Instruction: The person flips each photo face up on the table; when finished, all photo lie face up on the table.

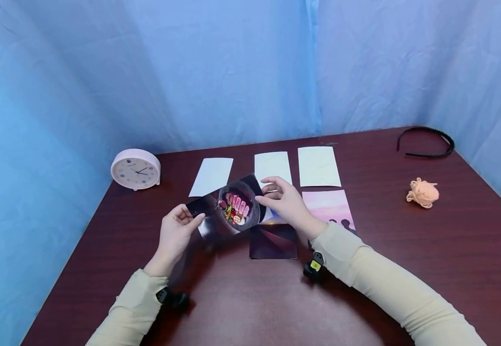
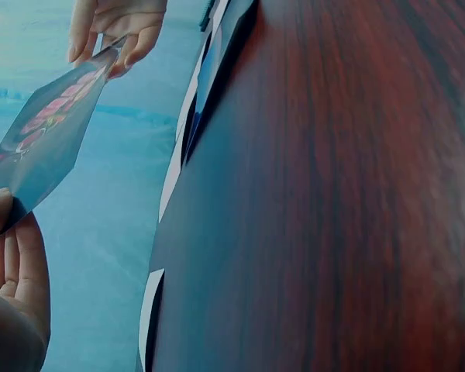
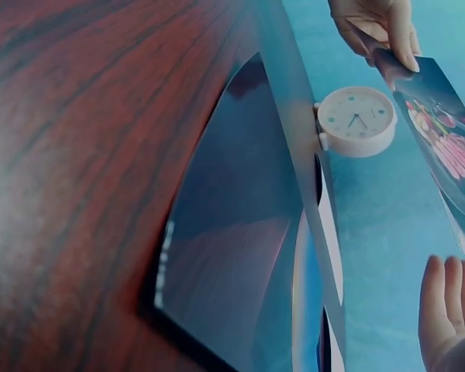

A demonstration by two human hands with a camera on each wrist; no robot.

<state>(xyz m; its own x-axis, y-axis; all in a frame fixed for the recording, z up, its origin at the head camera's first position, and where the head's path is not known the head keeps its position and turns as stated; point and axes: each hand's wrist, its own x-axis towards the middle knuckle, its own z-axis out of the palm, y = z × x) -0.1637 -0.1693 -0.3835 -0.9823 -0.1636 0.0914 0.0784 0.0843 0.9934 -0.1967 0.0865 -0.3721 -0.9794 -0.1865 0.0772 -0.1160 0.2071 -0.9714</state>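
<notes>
Stretching slantwise, the food photo spans both hands.

1. Food photo: black ground, dark grey plate, pink slices, with red, yellow and green bits.
2. Three far cards: plain white.
3. Right near photo: pink and lilac, dark silhouettes.
4. Middle near photo: deep purple-black, a reddish streak.
5. Tabletop: reddish brown, streaked with darker wood grain.
6. Curtain: light blue, shading to lilac on the right.
7. Clock: pinkish-white rim, pale dial, dark pointers.
8. Hairband: black; yarn: peach.
9. Sleeves: pale cream.
</notes>
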